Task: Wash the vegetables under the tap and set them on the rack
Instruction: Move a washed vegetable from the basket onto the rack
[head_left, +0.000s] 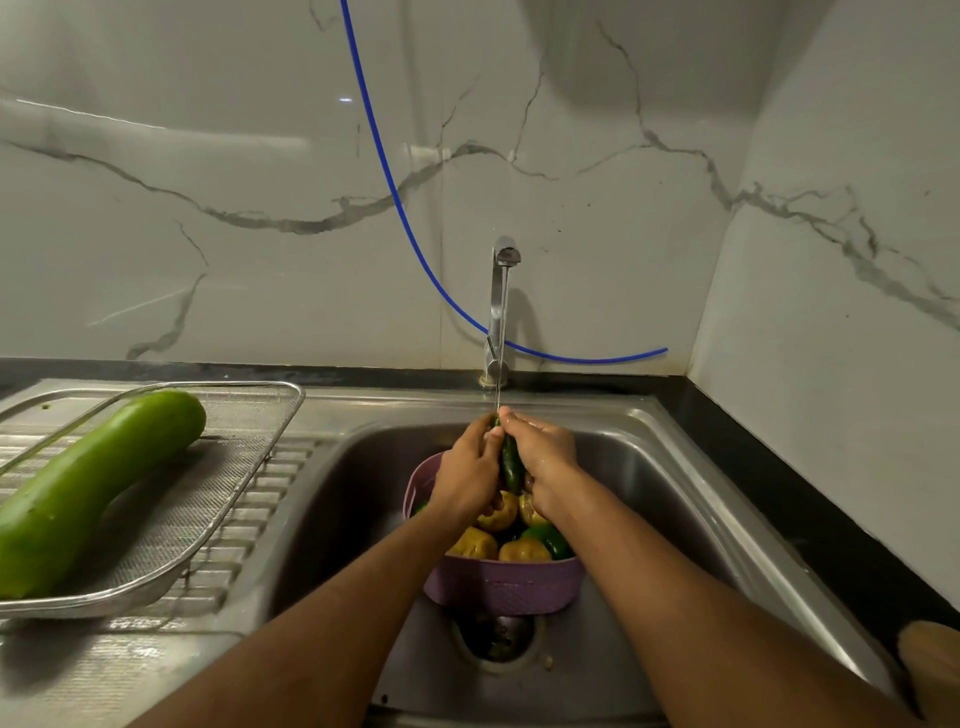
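Both hands, left hand (467, 465) and right hand (543, 452), clasp a green cucumber (510, 465) under the tap (500, 306), its long axis pointing away. The rack (244, 457) lies left, nearer the left hand.

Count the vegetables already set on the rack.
1: a large green bottle gourd lies on the mesh rack, left of the sink. Nothing else shows on it, though its near-left end is out of frame.

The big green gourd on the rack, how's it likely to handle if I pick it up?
The gourd looks thick and long, so probably heavy and stiff, best lifted with two hands. Its smooth, glossy skin may be slippery if wet. Being rounded, it could roll, though the rack's raised rim should hold it.
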